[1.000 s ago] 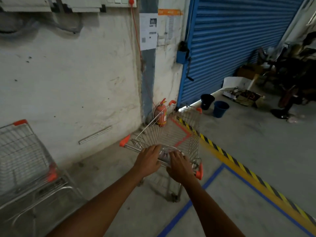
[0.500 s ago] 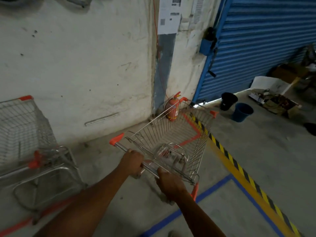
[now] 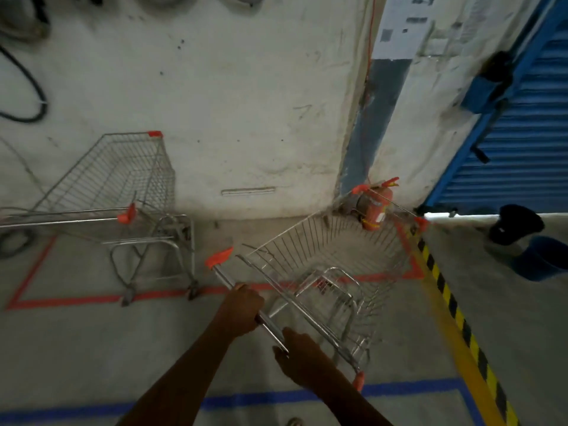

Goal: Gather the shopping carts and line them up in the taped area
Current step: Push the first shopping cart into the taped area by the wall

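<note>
A wire shopping cart (image 3: 335,256) with orange corner caps stands in front of me, its nose pointing toward the wall corner at the right. My left hand (image 3: 241,312) and my right hand (image 3: 302,359) both grip its metal handle bar. Its basket lies over the red tape outline (image 3: 76,299) on the floor. A second cart (image 3: 123,192) stands inside that outline at the left, close to the white wall.
A red fire extinguisher (image 3: 373,207) sits in the wall corner just past the cart's nose. Yellow-black hazard tape (image 3: 455,309) runs along the right. Blue tape (image 3: 261,398) crosses the floor near me. A black bucket (image 3: 516,224) and a blue bucket (image 3: 542,256) stand by the blue shutter (image 3: 522,142).
My view has swung left and down, bringing the second cart and red tape outline fully into sight. The held cart has turned, its handle now running diagonally. Both hands stay on the handle.
</note>
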A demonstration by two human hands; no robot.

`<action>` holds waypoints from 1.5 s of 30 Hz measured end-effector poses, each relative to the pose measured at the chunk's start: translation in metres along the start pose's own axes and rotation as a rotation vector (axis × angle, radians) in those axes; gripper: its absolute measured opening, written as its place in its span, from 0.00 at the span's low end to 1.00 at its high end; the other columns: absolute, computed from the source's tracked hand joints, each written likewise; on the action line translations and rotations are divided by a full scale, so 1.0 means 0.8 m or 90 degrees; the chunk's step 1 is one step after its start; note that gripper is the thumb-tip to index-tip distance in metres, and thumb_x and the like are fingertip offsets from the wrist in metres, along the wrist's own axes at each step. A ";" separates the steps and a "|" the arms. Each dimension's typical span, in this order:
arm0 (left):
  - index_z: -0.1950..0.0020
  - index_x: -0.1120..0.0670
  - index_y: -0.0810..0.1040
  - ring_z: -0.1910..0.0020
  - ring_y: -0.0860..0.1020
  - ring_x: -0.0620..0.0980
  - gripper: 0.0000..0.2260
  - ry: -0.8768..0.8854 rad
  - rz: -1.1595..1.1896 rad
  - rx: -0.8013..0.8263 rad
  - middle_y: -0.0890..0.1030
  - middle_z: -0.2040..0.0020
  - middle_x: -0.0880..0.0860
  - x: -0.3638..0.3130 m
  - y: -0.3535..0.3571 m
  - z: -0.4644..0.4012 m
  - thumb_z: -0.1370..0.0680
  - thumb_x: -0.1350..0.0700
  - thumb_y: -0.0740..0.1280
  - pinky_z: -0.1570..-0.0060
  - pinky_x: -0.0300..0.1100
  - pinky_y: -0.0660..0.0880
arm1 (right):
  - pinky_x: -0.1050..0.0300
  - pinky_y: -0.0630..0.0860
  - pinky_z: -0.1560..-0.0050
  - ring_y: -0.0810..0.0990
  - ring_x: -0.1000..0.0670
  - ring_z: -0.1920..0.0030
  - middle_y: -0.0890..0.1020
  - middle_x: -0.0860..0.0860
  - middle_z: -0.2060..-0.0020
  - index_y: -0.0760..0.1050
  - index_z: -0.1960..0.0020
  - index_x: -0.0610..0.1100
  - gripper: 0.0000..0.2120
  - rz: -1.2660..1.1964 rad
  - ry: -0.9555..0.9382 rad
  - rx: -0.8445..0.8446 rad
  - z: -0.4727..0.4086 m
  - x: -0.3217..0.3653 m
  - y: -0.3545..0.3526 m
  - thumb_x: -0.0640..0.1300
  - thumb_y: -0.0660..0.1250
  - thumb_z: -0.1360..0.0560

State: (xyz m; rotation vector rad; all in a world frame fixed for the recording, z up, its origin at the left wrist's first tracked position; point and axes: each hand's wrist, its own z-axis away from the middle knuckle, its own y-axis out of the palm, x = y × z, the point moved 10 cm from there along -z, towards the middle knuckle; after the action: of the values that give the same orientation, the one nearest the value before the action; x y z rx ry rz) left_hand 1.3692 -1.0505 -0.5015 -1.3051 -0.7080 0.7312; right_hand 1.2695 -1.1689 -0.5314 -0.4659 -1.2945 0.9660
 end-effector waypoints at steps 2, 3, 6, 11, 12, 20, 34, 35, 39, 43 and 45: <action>0.65 0.48 0.77 0.62 0.80 0.49 0.11 -0.025 0.019 -0.010 0.79 0.67 0.46 -0.020 0.006 0.030 0.39 0.42 0.72 0.49 0.47 0.77 | 0.51 0.79 0.56 0.82 0.47 0.55 0.82 0.46 0.51 0.72 0.35 0.48 0.18 0.014 -0.012 0.031 0.025 -0.013 0.014 0.57 0.61 0.19; 0.65 0.48 0.77 0.63 0.79 0.49 0.11 -0.041 0.033 -0.016 0.78 0.67 0.46 -0.031 0.009 0.048 0.37 0.42 0.70 0.50 0.47 0.77 | 0.54 0.80 0.59 0.81 0.52 0.61 0.81 0.49 0.53 0.72 0.35 0.50 0.17 0.007 -0.030 0.045 0.038 -0.015 0.016 0.57 0.61 0.19; 0.66 0.47 0.76 0.65 0.77 0.47 0.11 -0.093 0.033 -0.025 0.76 0.68 0.45 -0.067 0.015 0.096 0.37 0.41 0.72 0.50 0.46 0.77 | 0.68 0.72 0.61 0.77 0.57 0.63 0.81 0.48 0.51 0.72 0.34 0.48 0.17 0.037 -0.127 0.050 0.076 -0.010 0.015 0.55 0.60 0.18; 0.67 0.48 0.74 0.65 0.77 0.49 0.10 -0.198 0.037 -0.035 0.75 0.69 0.46 -0.128 0.017 0.168 0.36 0.43 0.68 0.52 0.46 0.73 | 0.52 0.71 0.44 0.78 0.45 0.42 0.80 0.46 0.42 0.72 0.31 0.50 0.20 0.157 -0.222 0.102 0.138 -0.024 0.011 0.57 0.57 0.19; 0.67 0.48 0.75 0.66 0.77 0.50 0.10 -0.230 0.040 -0.023 0.76 0.69 0.46 -0.141 0.020 0.181 0.37 0.43 0.71 0.54 0.45 0.75 | 0.52 0.72 0.45 0.79 0.46 0.44 0.81 0.48 0.45 0.72 0.32 0.51 0.20 0.196 -0.255 0.095 0.148 -0.029 0.011 0.57 0.58 0.20; 0.49 0.51 0.79 0.47 0.80 0.54 0.09 -0.420 0.128 0.109 0.83 0.49 0.51 -0.271 0.017 0.268 0.24 0.48 0.65 0.38 0.51 0.68 | 0.51 0.70 0.56 0.81 0.44 0.50 0.82 0.49 0.51 0.73 0.45 0.53 0.21 0.366 -0.419 0.177 0.219 -0.058 -0.019 0.64 0.53 0.28; 0.43 0.46 0.79 0.41 0.80 0.52 0.18 -0.780 0.236 0.160 0.82 0.42 0.48 -0.276 0.004 0.326 0.22 0.38 0.59 0.28 0.60 0.61 | 0.50 0.81 0.63 0.85 0.45 0.64 0.83 0.50 0.68 0.81 0.64 0.50 0.05 0.624 -0.520 0.173 0.048 -0.053 -0.049 0.50 0.74 0.38; 0.44 0.45 0.79 0.40 0.80 0.51 0.19 -0.822 0.242 0.148 0.82 0.42 0.47 -0.266 0.008 0.326 0.23 0.35 0.57 0.26 0.63 0.55 | 0.49 0.82 0.60 0.85 0.44 0.61 0.84 0.50 0.65 0.82 0.61 0.49 0.05 0.614 -0.524 0.185 0.037 -0.037 -0.053 0.49 0.72 0.35; 0.46 0.44 0.78 0.41 0.80 0.51 0.23 -0.907 0.281 0.136 0.83 0.44 0.46 -0.238 0.020 0.323 0.27 0.32 0.54 0.29 0.71 0.51 | 0.52 0.77 0.45 0.82 0.46 0.45 0.83 0.50 0.48 0.80 0.45 0.48 0.13 0.611 -0.652 0.197 -0.001 0.031 -0.049 0.51 0.62 0.24; 0.44 0.47 0.79 0.40 0.79 0.52 0.18 -0.938 0.287 0.122 0.82 0.41 0.49 -0.215 -0.004 0.318 0.21 0.37 0.59 0.30 0.60 0.61 | 0.51 0.80 0.50 0.83 0.46 0.51 0.84 0.49 0.51 0.81 0.48 0.48 0.13 0.616 -0.665 0.248 -0.033 0.073 -0.031 0.54 0.64 0.27; 0.43 0.49 0.80 0.40 0.79 0.53 0.16 -0.936 0.296 0.122 0.82 0.41 0.52 -0.196 -0.008 0.315 0.20 0.40 0.60 0.35 0.53 0.68 | 0.52 0.80 0.52 0.84 0.46 0.52 0.85 0.49 0.52 0.82 0.49 0.47 0.13 0.624 -0.692 0.244 -0.052 0.099 -0.020 0.53 0.65 0.28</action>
State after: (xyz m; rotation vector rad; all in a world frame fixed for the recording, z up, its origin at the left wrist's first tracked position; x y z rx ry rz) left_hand 1.0744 -1.0310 -0.4702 -0.5597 -1.4209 2.1349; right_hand 1.3120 -1.1046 -0.4831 -0.2384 -1.7685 2.4693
